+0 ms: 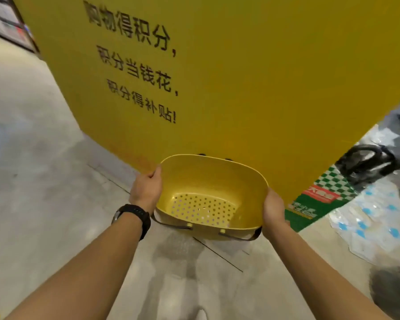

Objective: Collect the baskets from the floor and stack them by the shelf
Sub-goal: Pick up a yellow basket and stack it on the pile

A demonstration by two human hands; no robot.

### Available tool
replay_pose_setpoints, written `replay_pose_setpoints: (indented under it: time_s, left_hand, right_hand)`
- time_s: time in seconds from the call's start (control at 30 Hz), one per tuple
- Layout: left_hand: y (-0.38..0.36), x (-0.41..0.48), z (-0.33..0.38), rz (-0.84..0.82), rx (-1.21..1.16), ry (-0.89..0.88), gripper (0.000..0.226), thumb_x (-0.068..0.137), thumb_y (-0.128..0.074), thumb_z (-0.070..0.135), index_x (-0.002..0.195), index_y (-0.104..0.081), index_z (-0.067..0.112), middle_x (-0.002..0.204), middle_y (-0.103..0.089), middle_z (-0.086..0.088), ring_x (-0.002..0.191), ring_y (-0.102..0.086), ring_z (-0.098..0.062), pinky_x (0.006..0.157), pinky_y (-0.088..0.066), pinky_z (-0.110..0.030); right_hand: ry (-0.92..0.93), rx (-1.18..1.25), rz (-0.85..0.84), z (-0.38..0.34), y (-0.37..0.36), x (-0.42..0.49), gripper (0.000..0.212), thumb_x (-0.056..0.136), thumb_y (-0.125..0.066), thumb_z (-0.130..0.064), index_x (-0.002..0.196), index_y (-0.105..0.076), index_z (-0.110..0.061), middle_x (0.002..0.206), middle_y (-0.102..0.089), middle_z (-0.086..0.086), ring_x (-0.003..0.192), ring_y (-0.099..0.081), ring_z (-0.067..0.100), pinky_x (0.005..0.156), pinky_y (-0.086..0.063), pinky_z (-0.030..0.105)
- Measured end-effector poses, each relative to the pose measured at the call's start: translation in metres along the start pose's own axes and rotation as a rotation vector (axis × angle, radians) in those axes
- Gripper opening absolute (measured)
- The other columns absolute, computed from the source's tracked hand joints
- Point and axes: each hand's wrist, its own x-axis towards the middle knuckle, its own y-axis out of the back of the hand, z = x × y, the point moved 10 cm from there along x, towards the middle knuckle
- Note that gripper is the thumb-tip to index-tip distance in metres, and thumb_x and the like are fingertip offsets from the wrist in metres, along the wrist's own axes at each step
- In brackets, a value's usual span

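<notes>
Here we hold one yellow basket (211,195) off the floor (32,181), mouth up, just in front of the big yellow panel (240,77). Our left hand (146,190) curls over one end of the rim and our right hand (274,210) clasps the other, so the weight sits evenly and the tub stays level. Its dark carry handles (171,224) hang slack along the near side, unused, likely because a two-handed rim hold lets us set it down squarely. No shelf stack is visible.
</notes>
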Motion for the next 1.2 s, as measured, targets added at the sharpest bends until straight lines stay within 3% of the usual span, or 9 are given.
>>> replay_pose_setpoints:
  time_s: [0.1, 0.17, 0.33, 0.5, 0.67, 0.8, 0.97, 1.1, 1.2]
  left_hand:
    - [0.071, 0.018, -0.033, 0.136, -0.065, 0.064, 0.063, 0.094, -0.039, 0.068, 0.081, -0.07, 0.014, 0.089, -0.071, -0.008, 0.088, -0.064, -0.036, 0.087, -0.053, -0.045]
    - [0.112, 0.025, -0.058, 0.215, -0.111, 0.107, 0.064, 0.089, -0.04, 0.071, 0.079, -0.07, 0.016, 0.087, -0.071, -0.005, 0.085, -0.064, -0.033, 0.082, -0.054, -0.041]
    - [0.196, 0.03, -0.112, 0.449, -0.154, 0.238, 0.059, 0.092, -0.042, 0.068, 0.074, -0.067, 0.018, 0.081, -0.069, -0.002, 0.083, -0.064, -0.031, 0.081, -0.052, -0.043]
    - [0.267, 0.021, -0.16, 0.679, -0.194, 0.321, 0.064, 0.096, -0.04, 0.066, 0.058, -0.053, 0.016, 0.062, -0.056, -0.006, 0.065, -0.052, -0.031, 0.061, -0.036, -0.036]
    - [0.323, -0.009, -0.209, 0.856, -0.262, 0.452, 0.058, 0.094, -0.041, 0.068, 0.064, -0.053, 0.02, 0.065, -0.054, -0.003, 0.064, -0.049, -0.026, 0.063, -0.037, -0.035]
    - [0.363, -0.028, -0.244, 0.935, -0.293, 0.528, 0.065, 0.093, -0.038, 0.071, 0.069, -0.062, 0.016, 0.07, -0.061, -0.002, 0.071, -0.056, -0.027, 0.068, -0.041, -0.036]
    - [0.426, -0.043, -0.278, 1.077, -0.318, 0.6, 0.064, 0.096, -0.038, 0.066, 0.059, -0.054, 0.016, 0.062, -0.053, -0.002, 0.066, -0.052, -0.027, 0.063, -0.037, -0.034]
    - [0.479, -0.041, -0.3, 1.144, -0.322, 0.632, 0.059, 0.098, -0.04, 0.061, 0.067, -0.062, 0.016, 0.067, -0.056, -0.005, 0.068, -0.054, -0.027, 0.065, -0.039, -0.034]
    - [0.508, -0.035, -0.32, 1.182, -0.342, 0.642, 0.058, 0.099, -0.039, 0.06, 0.064, -0.056, 0.018, 0.066, -0.054, -0.006, 0.065, -0.052, -0.027, 0.064, -0.037, -0.034]
  right_hand:
    - [0.036, -0.055, -0.126, -0.016, -0.083, -0.004, 0.033, 0.105, -0.036, -0.033, 0.097, -0.063, -0.017, 0.091, -0.062, 0.008, 0.087, -0.055, 0.026, 0.077, -0.041, 0.035]
    - [0.074, -0.104, -0.217, -0.026, -0.137, -0.011, 0.034, 0.105, -0.037, -0.03, 0.105, -0.066, -0.012, 0.098, -0.064, 0.011, 0.088, -0.055, 0.025, 0.075, -0.041, 0.033]
    - [0.088, -0.155, -0.454, -0.043, -0.269, -0.027, 0.037, 0.104, -0.038, -0.032, 0.118, -0.065, -0.011, 0.122, -0.064, 0.021, 0.108, -0.06, 0.034, 0.097, -0.045, 0.047]
    - [0.151, -0.29, -0.673, -0.052, -0.387, -0.062, 0.043, 0.106, -0.033, -0.036, 0.123, -0.063, -0.012, 0.121, -0.064, 0.014, 0.109, -0.059, 0.032, 0.101, -0.045, 0.048]
    - [0.272, -0.395, -0.848, -0.055, -0.477, -0.122, 0.045, 0.106, -0.032, -0.037, 0.134, -0.056, -0.012, 0.133, -0.057, 0.007, 0.127, -0.051, 0.034, 0.109, -0.038, 0.051]
    - [0.319, -0.439, -0.984, -0.048, -0.538, -0.178, 0.042, 0.105, -0.033, -0.033, 0.128, -0.06, -0.011, 0.13, -0.06, 0.013, 0.12, -0.055, 0.035, 0.105, -0.044, 0.049]
    - [0.373, -0.483, -1.109, -0.04, -0.614, -0.251, 0.036, 0.106, -0.032, -0.029, 0.112, -0.063, -0.012, 0.116, -0.062, 0.013, 0.108, -0.058, 0.032, 0.094, -0.047, 0.043]
    - [0.368, -0.505, -1.164, -0.034, -0.671, -0.299, 0.035, 0.105, -0.033, -0.03, 0.105, -0.063, -0.012, 0.11, -0.064, 0.014, 0.099, -0.059, 0.03, 0.088, -0.048, 0.043]
    - [0.369, -0.512, -1.202, -0.03, -0.709, -0.331, 0.032, 0.105, -0.034, -0.03, 0.104, -0.063, -0.015, 0.112, -0.063, 0.012, 0.101, -0.058, 0.03, 0.091, -0.048, 0.043]
